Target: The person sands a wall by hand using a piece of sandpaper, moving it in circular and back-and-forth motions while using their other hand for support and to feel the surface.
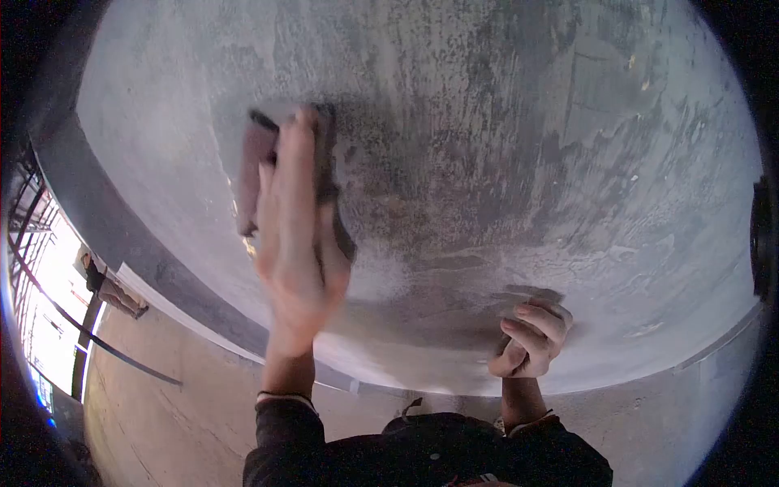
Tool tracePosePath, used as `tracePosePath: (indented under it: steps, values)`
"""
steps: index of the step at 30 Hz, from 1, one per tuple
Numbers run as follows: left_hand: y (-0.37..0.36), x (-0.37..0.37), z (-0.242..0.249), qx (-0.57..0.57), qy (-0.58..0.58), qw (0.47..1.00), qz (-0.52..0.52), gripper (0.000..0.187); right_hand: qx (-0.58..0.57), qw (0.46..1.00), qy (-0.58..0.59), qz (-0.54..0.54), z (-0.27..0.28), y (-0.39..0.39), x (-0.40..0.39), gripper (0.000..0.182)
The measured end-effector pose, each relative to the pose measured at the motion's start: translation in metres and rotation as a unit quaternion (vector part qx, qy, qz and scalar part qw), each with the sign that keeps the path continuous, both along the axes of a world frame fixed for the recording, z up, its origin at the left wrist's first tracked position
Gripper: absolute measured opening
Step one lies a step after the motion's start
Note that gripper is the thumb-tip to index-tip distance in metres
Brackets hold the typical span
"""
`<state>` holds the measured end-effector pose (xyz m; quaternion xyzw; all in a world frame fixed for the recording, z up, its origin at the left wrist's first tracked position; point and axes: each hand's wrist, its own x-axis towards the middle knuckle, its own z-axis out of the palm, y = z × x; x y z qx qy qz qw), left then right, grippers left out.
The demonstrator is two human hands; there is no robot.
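Note:
My left hand (300, 235), slightly blurred, is closed over a reddish-brown sanding block (258, 170) with dark edges. It presses the block against the grey plastered wall (454, 162), fingers pointing up. Streaks and paler worn patches cover the plaster around it. Lower down on the right, my right hand (535, 337) is curled into a loose fist close to the wall's surface, its thumb tucked in. Nothing shows between its fingers.
Along the wall's left side runs a darker grey band (138, 203). Another person (114, 288) is at the far left, beside a bright opening (45, 300). A thin dark strip (122, 353) crosses over the brownish floor (162, 414). At the right edge sits a dark rounded object (761, 239).

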<state>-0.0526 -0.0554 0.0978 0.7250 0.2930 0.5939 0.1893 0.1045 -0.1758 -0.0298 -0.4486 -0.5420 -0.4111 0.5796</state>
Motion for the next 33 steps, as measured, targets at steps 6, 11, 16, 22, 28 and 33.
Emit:
tracePosePath:
  steps: [6,11,16,22,28,33]
  values:
    - [0.000,0.013,-0.071,0.273,0.297,0.885,-0.233,0.041,0.047,0.999,0.018,0.009,-0.006,0.008,0.000,0.026]
    - [0.027,0.019,-0.051,0.421,0.167,0.891,-0.009,0.041,0.039,0.999,0.000,0.017,-0.001,0.008,0.000,0.027]
    - [0.006,0.000,-0.050,0.100,0.319,0.884,-0.325,0.035,0.056,0.996,0.061,0.010,-0.006,0.008,-0.005,0.027]
    - [0.030,0.000,-0.003,0.371,0.089,0.924,0.033,0.040,0.027,0.999,0.038,0.007,-0.007,0.009,-0.005,0.028]
    - [-0.009,0.011,-0.058,0.011,0.117,0.963,-0.243,0.032,0.038,0.998,0.058,-0.007,-0.006,0.011,-0.009,0.028]
    - [0.026,-0.002,-0.016,0.332,0.132,0.925,0.126,0.048,0.002,1.000,-0.002,-0.023,-0.003,0.012,-0.006,0.027]
